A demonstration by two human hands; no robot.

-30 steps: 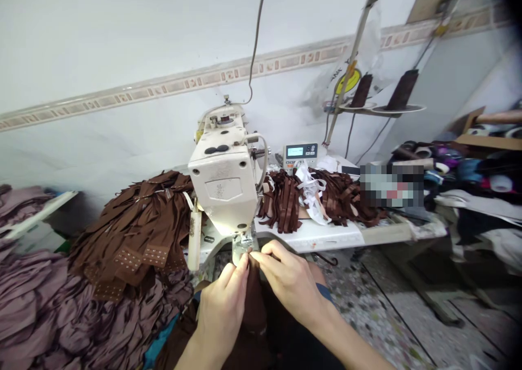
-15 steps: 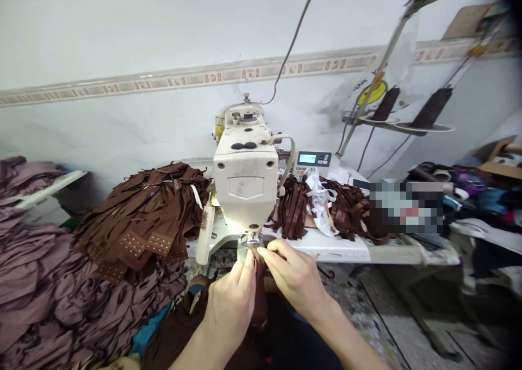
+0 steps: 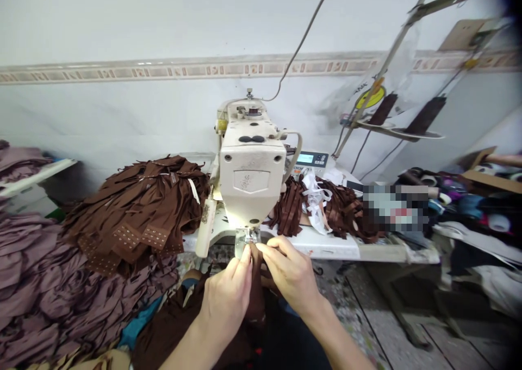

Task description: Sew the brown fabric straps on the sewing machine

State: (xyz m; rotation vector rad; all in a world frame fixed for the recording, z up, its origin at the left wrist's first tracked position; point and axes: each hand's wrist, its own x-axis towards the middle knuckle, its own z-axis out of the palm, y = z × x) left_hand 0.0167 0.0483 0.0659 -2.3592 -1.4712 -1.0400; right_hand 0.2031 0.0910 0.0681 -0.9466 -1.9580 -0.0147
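Note:
A cream sewing machine (image 3: 252, 174) faces me, its lamp lighting the needle area. Just under its presser foot (image 3: 252, 235), a piece of brown fabric (image 3: 256, 283) hangs down toward my lap. My left hand (image 3: 229, 285) pinches the fabric's left edge between thumb and fingers, close to the clear guard (image 3: 241, 240). On the other side, my right hand (image 3: 290, 272) pinches the same fabric near its top edge. Both sets of fingertips are very near the needle plate. The fabric's end under the foot is partly hidden by my fingers.
Brown garment pieces with metal eyelets (image 3: 138, 212) are heaped at left, above mauve fabric (image 3: 49, 283). Brown straps (image 3: 287, 209) and white ribbon (image 3: 316, 201) lie right of the machine, before a control panel (image 3: 312, 160). Thread cones (image 3: 428, 115) stand on a rack.
My view has turned slightly, so the machine sits a little farther right in it. Both hands stay pinched on the brown fabric at the presser foot.

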